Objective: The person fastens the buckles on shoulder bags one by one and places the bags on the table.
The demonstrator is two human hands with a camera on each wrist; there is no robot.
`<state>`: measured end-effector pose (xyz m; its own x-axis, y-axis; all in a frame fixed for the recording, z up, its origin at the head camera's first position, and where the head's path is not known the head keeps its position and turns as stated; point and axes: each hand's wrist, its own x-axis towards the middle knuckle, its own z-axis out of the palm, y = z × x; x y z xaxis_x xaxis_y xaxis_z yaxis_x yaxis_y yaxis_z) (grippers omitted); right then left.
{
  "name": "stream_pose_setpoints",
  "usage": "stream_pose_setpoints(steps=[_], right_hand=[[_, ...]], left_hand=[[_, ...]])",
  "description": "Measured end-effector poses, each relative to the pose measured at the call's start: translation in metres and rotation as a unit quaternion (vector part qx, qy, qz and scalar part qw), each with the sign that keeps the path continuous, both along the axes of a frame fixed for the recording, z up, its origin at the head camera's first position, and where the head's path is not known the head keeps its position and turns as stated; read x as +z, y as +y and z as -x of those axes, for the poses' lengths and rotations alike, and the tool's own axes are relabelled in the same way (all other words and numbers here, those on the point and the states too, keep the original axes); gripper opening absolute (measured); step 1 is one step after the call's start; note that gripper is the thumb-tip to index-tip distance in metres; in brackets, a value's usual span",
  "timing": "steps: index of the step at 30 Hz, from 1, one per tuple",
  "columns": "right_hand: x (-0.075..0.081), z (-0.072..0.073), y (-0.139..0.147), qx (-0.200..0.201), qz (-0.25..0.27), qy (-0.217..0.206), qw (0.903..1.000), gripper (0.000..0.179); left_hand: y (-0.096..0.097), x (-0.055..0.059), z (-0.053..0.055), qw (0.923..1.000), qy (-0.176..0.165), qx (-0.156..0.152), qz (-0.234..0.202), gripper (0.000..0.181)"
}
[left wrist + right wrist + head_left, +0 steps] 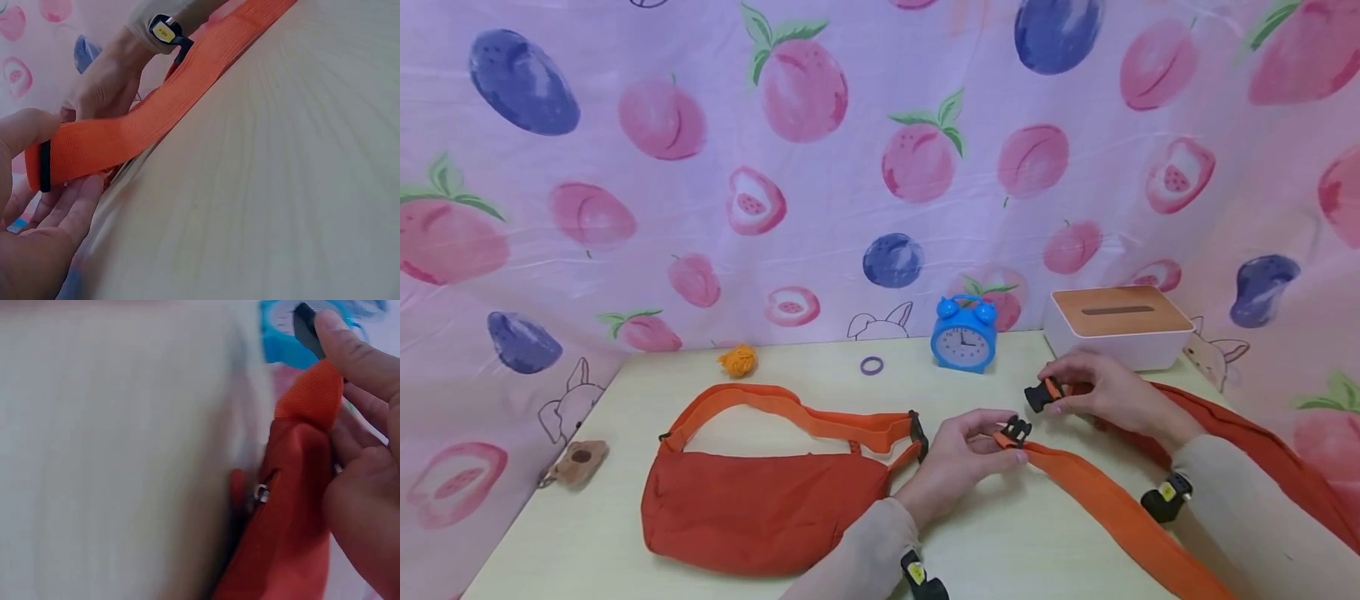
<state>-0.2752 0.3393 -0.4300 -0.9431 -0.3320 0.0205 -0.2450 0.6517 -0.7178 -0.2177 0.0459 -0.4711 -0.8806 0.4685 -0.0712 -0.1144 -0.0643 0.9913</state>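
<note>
My left hand (953, 457) pinches the pronged half of a black side-release buckle (1017, 428), fixed to the end of a wide orange strap (1097, 492). In the left wrist view that strap (144, 122) runs from between thumb and fingers back past the other forearm. Just beyond, my right hand (1105, 393) pinches the black socket half of the buckle (1039, 395). The two halves are apart, facing roughly toward each other. Behind the socket trails a red-orange bag (294, 500) with a zipper pull (262, 493), partly hidden by the right arm in the head view.
Left of the hands lies another red-orange waist bag (760, 508) with its strap looped. A blue alarm clock (964, 342), a tissue box (1120, 321), a purple ring (872, 365) and an orange yarn-like ball (739, 361) stand along the back. A small brown item (582, 463) lies far left.
</note>
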Motion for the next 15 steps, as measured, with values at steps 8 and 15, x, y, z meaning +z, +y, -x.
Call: stream_pose_setpoints(steps=[8, 15], right_hand=[[0.016, -0.014, 0.006, 0.021, 0.083, -0.036, 0.9956, 0.050], [0.015, -0.019, 0.004, 0.033, 0.110, -0.042, 0.9925, 0.050]], left_hand=[[0.000, 0.001, 0.000, 0.9991, 0.002, -0.015, -0.038, 0.046], [0.001, -0.001, -0.002, 0.9985, -0.008, -0.033, -0.043, 0.046]])
